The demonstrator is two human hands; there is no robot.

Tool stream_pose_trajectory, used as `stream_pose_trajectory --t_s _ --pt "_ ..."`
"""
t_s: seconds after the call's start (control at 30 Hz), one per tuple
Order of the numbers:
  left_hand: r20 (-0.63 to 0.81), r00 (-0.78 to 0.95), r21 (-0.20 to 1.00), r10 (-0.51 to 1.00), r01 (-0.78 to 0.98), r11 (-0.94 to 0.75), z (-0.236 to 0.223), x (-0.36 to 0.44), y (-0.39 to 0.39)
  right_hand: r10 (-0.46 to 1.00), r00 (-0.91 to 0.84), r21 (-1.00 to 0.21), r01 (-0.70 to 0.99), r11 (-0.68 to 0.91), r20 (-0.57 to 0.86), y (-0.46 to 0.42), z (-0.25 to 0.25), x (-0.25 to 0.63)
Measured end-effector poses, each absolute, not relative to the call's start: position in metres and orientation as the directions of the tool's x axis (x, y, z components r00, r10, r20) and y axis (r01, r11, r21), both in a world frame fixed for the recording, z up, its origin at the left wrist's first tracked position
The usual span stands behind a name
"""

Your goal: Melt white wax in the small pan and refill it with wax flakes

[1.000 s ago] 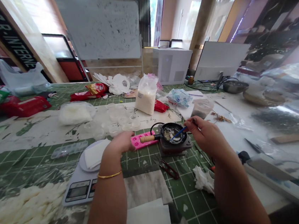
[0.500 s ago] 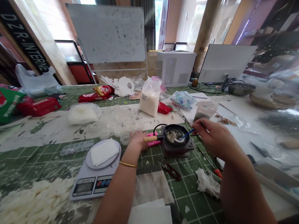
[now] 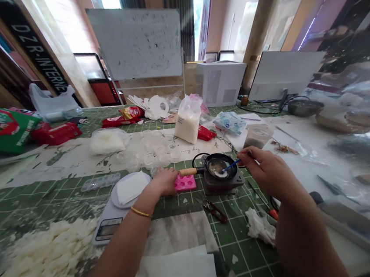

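My right hand (image 3: pixel 264 170) is shut on a thin blue stick (image 3: pixel 230 165), whose tip reaches into a small black pan (image 3: pixel 216 167). Pale melted contents coat the pan's base. The pan has a wooden-tipped handle and sits on a small electric hot plate (image 3: pixel 224 183). My left hand (image 3: pixel 165 181) lies flat and open on the green cutting mat (image 3: pixel 178 201), holding nothing. Its fingertips are right beside a pink silicone mould (image 3: pixel 185 183).
Left of my left hand, a digital scale (image 3: pixel 107 229) carries a round plate with a white square. Red-handled snips (image 3: pixel 215 211) and crumpled tissue (image 3: pixel 260 226) lie nearby. White flakes (image 3: pixel 35 260) are heaped at front left. Clear small cups (image 3: pixel 160 152) stand behind.
My left hand has slid left off the pink mould, which now shows fully. The view has shifted slightly, and my right hand still holds the stick in the pan.
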State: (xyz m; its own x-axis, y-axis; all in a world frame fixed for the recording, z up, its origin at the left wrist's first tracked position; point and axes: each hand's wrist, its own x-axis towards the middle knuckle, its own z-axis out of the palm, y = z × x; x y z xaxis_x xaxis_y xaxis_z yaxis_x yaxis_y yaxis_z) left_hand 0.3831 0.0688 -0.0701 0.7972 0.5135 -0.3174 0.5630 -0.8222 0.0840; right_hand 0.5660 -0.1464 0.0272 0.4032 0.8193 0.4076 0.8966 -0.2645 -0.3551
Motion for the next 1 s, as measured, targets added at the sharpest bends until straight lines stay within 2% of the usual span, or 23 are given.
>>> stream_pose_trajectory --t_s 0.1,0.23,0.27,0.37,0.43,0.63,0.83,1.0 --pt "-0.284 0.789 0.100 0.545 0.589 -0.802 -0.068 0.383 0.069 0.818 0.415 -0.331 0.897 -0.294 0.399 -0.147 0.027 0.563" --pt "-0.251 0.765 0.171 0.593 0.638 -0.750 -0.044 0.380 0.073 0.828 0.383 -0.355 0.903 -0.243 0.409 -0.146 0.027 0.558" --pt "-0.209 0.755 0.212 0.622 0.656 -0.725 -0.036 0.378 0.073 0.829 0.378 -0.354 0.905 -0.237 0.411 -0.145 0.027 0.557" --pt "0.024 0.716 0.497 0.698 0.597 -0.630 -0.012 0.374 0.066 0.826 0.395 -0.335 0.903 -0.269 0.401 -0.144 0.028 0.556" --pt "0.076 0.738 0.573 0.671 0.518 -0.635 0.000 0.373 0.058 0.820 0.412 -0.343 0.895 -0.284 0.397 -0.145 0.029 0.555" --pt "-0.132 0.862 0.517 0.490 0.482 -0.708 0.011 0.380 0.035 0.835 0.398 -0.415 0.880 -0.231 0.379 -0.143 0.029 0.550" --pt "-0.194 0.844 0.423 0.500 0.532 -0.733 0.007 0.387 0.034 0.831 0.423 -0.387 0.879 -0.280 0.360 -0.141 0.027 0.554" --pt "-0.174 0.844 0.377 0.508 0.534 -0.757 0.003 0.390 0.033 0.827 0.416 -0.366 0.888 -0.280 0.378 -0.138 0.024 0.558"
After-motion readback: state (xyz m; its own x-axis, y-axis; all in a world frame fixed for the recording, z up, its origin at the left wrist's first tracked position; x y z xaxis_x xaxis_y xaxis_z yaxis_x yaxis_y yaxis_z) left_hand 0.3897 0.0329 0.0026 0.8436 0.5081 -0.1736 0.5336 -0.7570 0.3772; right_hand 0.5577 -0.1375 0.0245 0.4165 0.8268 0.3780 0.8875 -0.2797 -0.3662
